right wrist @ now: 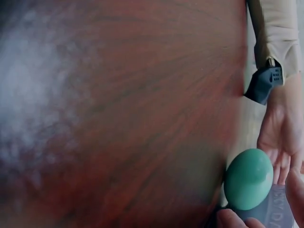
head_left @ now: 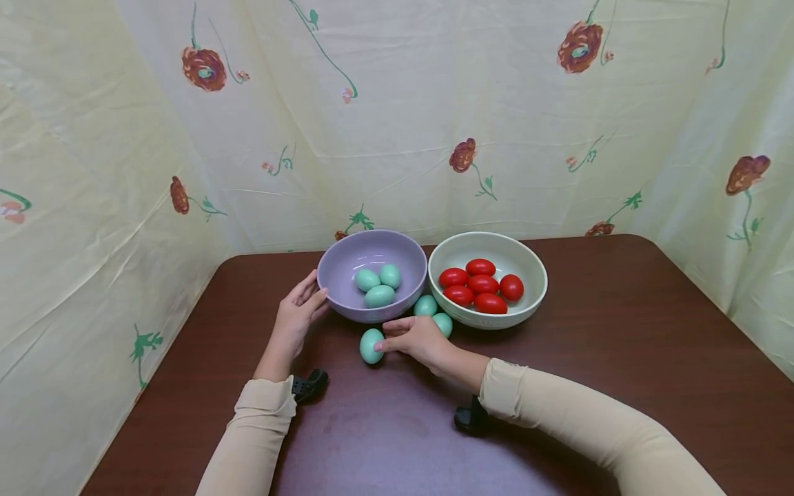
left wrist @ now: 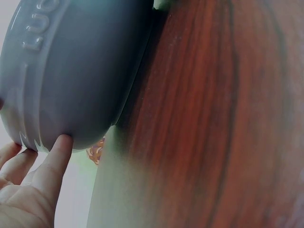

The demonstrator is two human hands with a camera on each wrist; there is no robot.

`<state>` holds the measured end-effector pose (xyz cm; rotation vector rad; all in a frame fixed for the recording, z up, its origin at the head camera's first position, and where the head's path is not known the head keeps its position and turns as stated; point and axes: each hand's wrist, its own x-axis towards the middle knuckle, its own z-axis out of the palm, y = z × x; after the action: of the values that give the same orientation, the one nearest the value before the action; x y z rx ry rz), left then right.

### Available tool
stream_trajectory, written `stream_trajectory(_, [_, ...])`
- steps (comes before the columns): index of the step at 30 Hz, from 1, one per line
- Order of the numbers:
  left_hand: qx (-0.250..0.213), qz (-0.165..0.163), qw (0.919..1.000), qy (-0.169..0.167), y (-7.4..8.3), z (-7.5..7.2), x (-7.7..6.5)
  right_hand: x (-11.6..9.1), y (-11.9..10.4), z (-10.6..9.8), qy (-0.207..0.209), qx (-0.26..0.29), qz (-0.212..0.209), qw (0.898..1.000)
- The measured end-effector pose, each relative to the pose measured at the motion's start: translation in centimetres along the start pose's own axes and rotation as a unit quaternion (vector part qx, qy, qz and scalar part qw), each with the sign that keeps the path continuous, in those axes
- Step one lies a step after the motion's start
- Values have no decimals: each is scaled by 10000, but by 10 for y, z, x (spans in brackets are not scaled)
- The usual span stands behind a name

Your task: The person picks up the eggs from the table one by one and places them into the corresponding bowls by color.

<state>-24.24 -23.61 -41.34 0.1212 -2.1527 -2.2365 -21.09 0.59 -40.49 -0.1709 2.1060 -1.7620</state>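
My left hand [head_left: 296,313] rests its fingertips against the left outer side of a purple bowl [head_left: 338,265]. In the left wrist view, straight fingers [left wrist: 57,159] touch the bowl's wall [left wrist: 85,71]. Inside that bowl lie three pale green eggs [head_left: 380,296]. My right hand [head_left: 418,341] is in front of the bowls, its thumb tip right at the side of another green egg [head_left: 370,346] on the table. Seen from the right wrist, this egg [right wrist: 248,179] sits between the spread thumb and fingers. Two more green eggs [head_left: 425,305] are partly hidden behind the right hand.
A pale green-white bowl [head_left: 527,265] holding several red eggs [head_left: 482,284] stands beside the purple bowl, on its right. Both are near the back edge of the dark brown table [head_left: 620,331]. A flowered curtain [head_left: 397,138] hangs behind. Black wrist devices [head_left: 310,386] are strapped to both arms.
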Motion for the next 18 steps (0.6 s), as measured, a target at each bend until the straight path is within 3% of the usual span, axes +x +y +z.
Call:
stream_trajectory(7, [-8, 7, 10000, -43, -1, -1, 1, 4, 1, 6, -59, 28, 212, 9998])
stream_trajectory(18, [-24, -23, 10000, -24, 1, 0, 0, 5, 0, 13, -169, -693, -203, 9972])
